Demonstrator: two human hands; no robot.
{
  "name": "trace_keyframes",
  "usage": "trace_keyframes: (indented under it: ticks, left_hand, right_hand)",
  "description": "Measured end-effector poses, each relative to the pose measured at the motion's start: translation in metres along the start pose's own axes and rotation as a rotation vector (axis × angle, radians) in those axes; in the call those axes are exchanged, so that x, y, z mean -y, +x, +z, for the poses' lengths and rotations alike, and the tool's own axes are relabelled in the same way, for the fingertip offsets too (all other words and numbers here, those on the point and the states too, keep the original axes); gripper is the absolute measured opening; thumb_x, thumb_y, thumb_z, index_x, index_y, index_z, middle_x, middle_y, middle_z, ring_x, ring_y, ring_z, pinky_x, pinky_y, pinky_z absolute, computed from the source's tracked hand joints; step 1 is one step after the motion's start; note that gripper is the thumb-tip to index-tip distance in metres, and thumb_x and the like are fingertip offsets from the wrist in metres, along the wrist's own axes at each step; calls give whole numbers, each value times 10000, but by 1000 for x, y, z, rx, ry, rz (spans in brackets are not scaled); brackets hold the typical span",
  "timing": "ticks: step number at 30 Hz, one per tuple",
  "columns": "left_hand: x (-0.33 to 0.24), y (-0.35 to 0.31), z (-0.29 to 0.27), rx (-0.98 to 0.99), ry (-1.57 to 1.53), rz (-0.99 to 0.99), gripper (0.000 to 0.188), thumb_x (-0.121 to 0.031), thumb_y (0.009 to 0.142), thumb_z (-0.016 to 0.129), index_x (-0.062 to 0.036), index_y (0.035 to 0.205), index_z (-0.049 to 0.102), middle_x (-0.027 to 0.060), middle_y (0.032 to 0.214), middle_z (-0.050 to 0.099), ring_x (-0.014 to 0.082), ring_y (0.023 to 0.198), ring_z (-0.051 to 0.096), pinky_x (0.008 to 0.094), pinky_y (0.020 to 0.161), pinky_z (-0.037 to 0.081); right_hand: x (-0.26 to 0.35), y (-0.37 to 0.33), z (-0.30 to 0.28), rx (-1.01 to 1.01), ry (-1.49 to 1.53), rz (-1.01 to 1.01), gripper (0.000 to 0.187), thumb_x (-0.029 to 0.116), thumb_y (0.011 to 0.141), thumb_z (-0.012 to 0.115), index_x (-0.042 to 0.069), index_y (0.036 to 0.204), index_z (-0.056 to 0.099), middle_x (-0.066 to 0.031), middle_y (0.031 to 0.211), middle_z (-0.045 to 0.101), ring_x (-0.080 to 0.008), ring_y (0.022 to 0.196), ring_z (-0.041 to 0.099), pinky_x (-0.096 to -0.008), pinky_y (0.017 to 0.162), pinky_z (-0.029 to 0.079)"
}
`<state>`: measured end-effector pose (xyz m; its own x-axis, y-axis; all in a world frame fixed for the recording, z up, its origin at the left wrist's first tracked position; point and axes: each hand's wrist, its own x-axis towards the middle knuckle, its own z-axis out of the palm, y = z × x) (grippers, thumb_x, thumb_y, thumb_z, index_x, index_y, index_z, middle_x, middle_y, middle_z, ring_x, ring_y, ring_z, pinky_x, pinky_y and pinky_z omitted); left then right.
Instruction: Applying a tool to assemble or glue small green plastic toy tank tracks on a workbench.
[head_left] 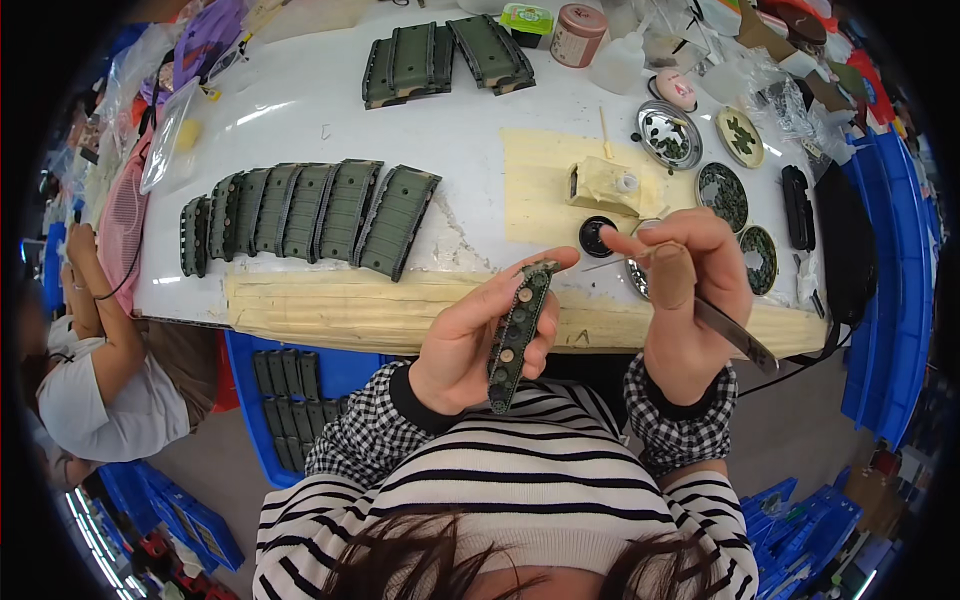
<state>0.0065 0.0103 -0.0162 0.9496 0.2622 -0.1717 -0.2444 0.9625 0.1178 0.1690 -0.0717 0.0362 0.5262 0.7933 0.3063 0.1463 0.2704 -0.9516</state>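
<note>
My left hand (465,335) grips a dark green model tank hull (518,335), tilted upright with its row of road wheels toward me. Two of the wheel spots show a paler tan round. Closed around metal tweezers (735,333), my right hand (700,290) is to the right of the hull, with the thin tips pointing left toward it. Whether the tips hold a small part is too fine to tell. Beyond my hands sits a small round black pot (597,235). Several round dishes of small green parts, one a metal dish (670,135), stand past my right hand.
A row of green hulls (310,210) lies at left, with more stacked hulls (410,62) farther back. A tape-covered box (610,190) stands mid-table. A blue tray (255,400) of hulls is below the padded edge (330,310). Another person (120,390) is at left.
</note>
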Motion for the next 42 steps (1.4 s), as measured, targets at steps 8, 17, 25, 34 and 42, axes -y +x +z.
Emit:
trace_keyframes:
  ticks: [8,17,25,34,42]
  left_hand:
    - [1,-1,2,-4,27,-21,528,-258,1010,426,-1,1445,273,88,890,616,140,661,639,241,562,551]
    - [2,-3,-3,52,47,-4,538,-278,1013,426,-20,1455,262,106,951,630,152,698,650,262,608,559]
    - [-9,-7,20,-137,394,225,557,-392,1047,246,-132,1527,134,235,1280,502,259,1049,613,464,947,523]
    - [-12,-15,18,-205,1056,443,731,-68,907,625,-71,1505,205,96,1104,569,115,923,539,266,836,502]
    - [-5,-12,22,-295,1268,475,779,-81,815,728,-40,1458,289,80,1043,597,93,878,535,240,758,518]
  right_hand:
    - [-8,-3,10,75,111,102,140,112,982,540,-26,1009,539,-77,931,616,-158,887,672,-251,780,530]
    - [-11,-4,8,27,158,89,158,117,982,543,-35,1022,540,-77,934,607,-162,850,673,-255,776,535]
    - [-35,32,-22,-217,-610,-296,91,62,914,634,-25,940,629,-35,834,580,-77,667,547,-225,560,409]
    - [-17,22,-15,-213,-603,-337,55,15,887,651,-14,931,635,-61,861,590,-114,729,615,-240,581,466]
    - [-10,1,6,174,101,49,185,153,988,531,-25,1034,509,-72,938,544,-174,864,663,-295,801,560]
